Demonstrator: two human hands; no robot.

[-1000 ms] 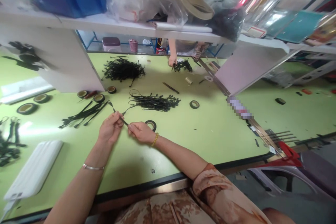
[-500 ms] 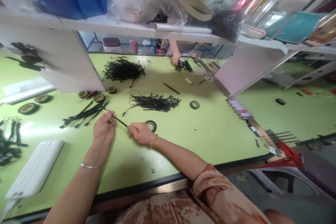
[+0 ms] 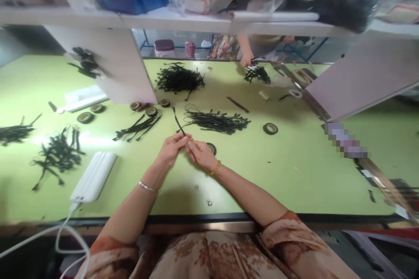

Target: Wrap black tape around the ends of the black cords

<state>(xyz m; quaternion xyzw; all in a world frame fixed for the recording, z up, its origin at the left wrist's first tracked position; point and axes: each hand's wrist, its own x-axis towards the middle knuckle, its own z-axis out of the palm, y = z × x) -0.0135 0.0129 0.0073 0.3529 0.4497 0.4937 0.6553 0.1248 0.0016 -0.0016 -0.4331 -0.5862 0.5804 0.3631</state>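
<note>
Left hand point(image 3: 171, 148): bare, silver bracelet at the wrist; fingers closed in a pinch on a short black cable with small end connectors point(image 3: 178, 121), whose free length points up and away from the body.

Right hand point(image 3: 200, 153): bare, yellow beaded bracelet at the wrist; fingers bent and pinched together at the near end of the same cable, beside the left fingertips. Both hands are above the counter's near half.

Counter point(image 3: 248, 174): light green top, dark front edge.

Tape: one black roll point(image 3: 212, 148), partly hidden behind the right hand; another black roll point(image 3: 270, 128), lying flat farther right.

Cables: a bundle of thin black cables point(image 3: 219, 122), just beyond the hands; a larger black heap point(image 3: 180, 77), farther back; a small sheaf of black strands point(image 3: 137, 128), left of the hands; a loose black pile point(image 3: 62, 150), farther left.

Power bank: white, oblong point(image 3: 94, 176), a white cord point(image 3: 70, 214) plugged into its near end.

Across the counter: another person's hand point(image 3: 247, 59), at a small black cable cluster point(image 3: 258, 74); its exact grip cannot be told.
</note>
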